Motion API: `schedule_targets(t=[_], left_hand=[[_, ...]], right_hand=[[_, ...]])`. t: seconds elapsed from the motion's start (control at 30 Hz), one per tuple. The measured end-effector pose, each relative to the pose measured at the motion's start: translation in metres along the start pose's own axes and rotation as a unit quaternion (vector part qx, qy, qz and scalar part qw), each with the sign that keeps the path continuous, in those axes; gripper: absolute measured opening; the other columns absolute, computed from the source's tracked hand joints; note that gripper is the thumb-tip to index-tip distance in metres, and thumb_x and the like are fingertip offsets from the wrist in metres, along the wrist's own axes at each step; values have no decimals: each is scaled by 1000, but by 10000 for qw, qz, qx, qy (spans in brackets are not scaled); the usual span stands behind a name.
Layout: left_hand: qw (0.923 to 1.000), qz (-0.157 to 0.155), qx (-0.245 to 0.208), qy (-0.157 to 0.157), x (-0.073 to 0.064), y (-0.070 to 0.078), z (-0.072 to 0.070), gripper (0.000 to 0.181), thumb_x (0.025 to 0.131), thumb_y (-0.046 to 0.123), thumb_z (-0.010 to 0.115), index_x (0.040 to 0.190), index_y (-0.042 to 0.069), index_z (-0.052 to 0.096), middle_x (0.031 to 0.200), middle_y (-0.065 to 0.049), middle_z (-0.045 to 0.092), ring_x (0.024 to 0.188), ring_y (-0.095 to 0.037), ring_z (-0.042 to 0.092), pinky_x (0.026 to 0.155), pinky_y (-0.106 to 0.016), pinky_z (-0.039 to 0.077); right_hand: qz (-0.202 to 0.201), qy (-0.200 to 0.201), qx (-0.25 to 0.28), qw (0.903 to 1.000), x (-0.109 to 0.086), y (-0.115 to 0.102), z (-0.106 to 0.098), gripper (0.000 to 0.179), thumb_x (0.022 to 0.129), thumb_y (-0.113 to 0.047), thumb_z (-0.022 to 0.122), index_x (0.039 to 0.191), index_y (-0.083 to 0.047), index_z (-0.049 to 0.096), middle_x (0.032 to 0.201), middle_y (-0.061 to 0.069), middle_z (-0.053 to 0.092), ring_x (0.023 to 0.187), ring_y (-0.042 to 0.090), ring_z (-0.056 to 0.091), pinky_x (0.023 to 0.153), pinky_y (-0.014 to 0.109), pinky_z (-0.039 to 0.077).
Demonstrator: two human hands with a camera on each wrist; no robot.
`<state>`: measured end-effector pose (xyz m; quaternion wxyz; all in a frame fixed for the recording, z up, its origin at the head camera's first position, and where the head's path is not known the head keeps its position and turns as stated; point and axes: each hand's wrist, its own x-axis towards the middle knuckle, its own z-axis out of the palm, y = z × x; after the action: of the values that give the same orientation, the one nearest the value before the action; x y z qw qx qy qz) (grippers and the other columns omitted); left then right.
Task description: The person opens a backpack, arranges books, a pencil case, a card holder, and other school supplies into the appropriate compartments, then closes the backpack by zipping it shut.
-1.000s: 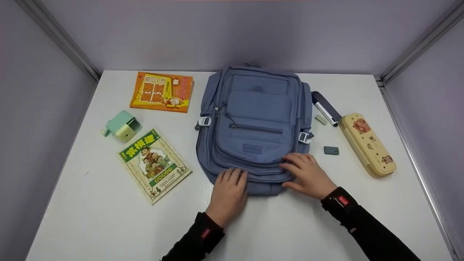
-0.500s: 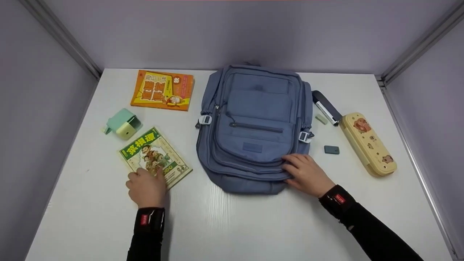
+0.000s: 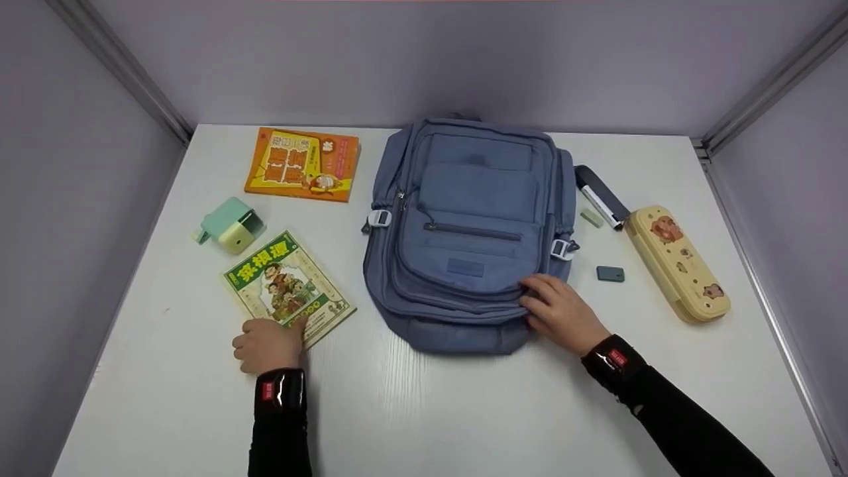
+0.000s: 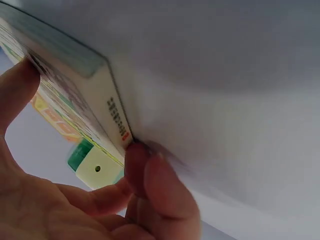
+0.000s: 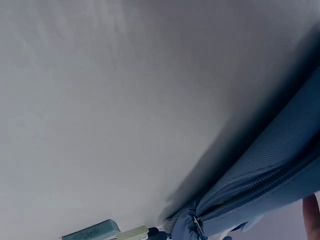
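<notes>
My left hand (image 3: 268,346) is at the near corner of a green-and-cream illustrated book (image 3: 286,281) on the left of the table. In the left wrist view, the thumb lies on the cover of the book (image 4: 65,85) and curled fingers press against the lower edge of its spine, so the hand grips it there. My right hand (image 3: 564,315) rests on the lower right corner of a blue-grey backpack (image 3: 477,192), its fingers relaxed over the front. The right wrist view shows the side of the backpack (image 5: 260,175) and one fingertip (image 5: 312,220); the other fingers are hidden.
Behind the book stand a mint-green pencil sharpener (image 3: 232,225) and, farther back, an orange book (image 3: 303,164). Right of the backpack lie a dark stapler (image 3: 601,197), a pale green eraser (image 3: 591,218), a small dark teal block (image 3: 610,273) and a yellow pencil case (image 3: 677,264).
My left hand has moved left from the backpack's lower edge to the book and now grips its near corner. My right hand stays on the backpack, its thumb drawn in.
</notes>
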<state>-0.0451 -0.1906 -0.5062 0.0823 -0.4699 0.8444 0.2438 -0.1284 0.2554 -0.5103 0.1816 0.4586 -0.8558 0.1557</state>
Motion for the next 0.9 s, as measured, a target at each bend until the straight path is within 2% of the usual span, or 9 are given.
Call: schedule_targets(t=[0.17,0.23,0.33,0.4,0.5,0.57,0.73,0.83,0.9], left_hand=[[9995,-119,-243,-181,4,-2,-1,84,85,51,70,121,-19,39,120,-41,49,113,-54,54,88,-59,49],[9991,-31,-331,-245,5,-4,-1,83,86,49,70,121,-20,39,119,-41,48,109,-52,55,84,-57,51],[9988,104,-390,-268,5,-8,-2,82,86,48,70,120,-20,40,117,-39,48,101,-48,56,78,-55,52],[9987,156,-399,-290,4,-10,-2,81,86,47,70,119,-20,40,116,-39,49,98,-47,57,76,-54,52],[9985,144,-408,-344,4,-11,-3,82,86,48,69,122,-19,39,115,-40,51,101,-49,58,78,-56,52],[9983,153,-428,-377,5,-12,-3,82,86,48,69,123,-19,38,115,-40,53,104,-50,59,78,-56,52],[9980,273,-489,-304,7,-14,-3,76,87,47,69,121,-13,37,103,-36,60,94,-47,64,63,-49,49],[9974,349,-551,-320,9,-16,-5,72,88,46,68,121,-9,35,93,-32,62,78,-39,63,54,-41,44],[9966,366,-613,-408,10,-17,-8,71,89,44,67,123,-8,32,93,-32,62,74,-34,59,53,-39,42]], right_hand=[[244,658,738,9948,6,10,3,27,74,3,73,99,-5,66,122,21,64,118,44,55,114,44,38],[453,1000,1011,9888,15,14,1,28,74,9,67,100,-2,66,115,21,67,112,42,59,116,32,36],[1126,1535,1297,9731,37,19,-8,25,76,13,60,98,3,66,100,21,70,97,30,66,106,11,39],[1688,1859,1450,9570,54,25,-15,20,80,12,57,97,5,65,91,22,69,85,16,66,92,5,41],[2386,2336,1695,9272,81,36,-29,12,86,8,55,95,9,63,83,20,65,79,-2,56,78,7,41],[2731,2508,1916,9087,99,45,-39,11,90,5,54,95,10,62,81,11,63,78,-7,49,74,10,39],[3516,2550,2723,8586,138,67,-65,16,99,-5,53,94,7,62,78,-19,52,76,-4,47,74,16,36],[3754,2628,3183,8299,154,78,-79,15,100,-9,54,91,-5,65,78,-21,55,80,0,49,78,19,37],[3811,2705,3416,8154,161,82,-87,15,100,-10,55,90,-14,66,80,-19,58,83,2,50,81,19,38]])
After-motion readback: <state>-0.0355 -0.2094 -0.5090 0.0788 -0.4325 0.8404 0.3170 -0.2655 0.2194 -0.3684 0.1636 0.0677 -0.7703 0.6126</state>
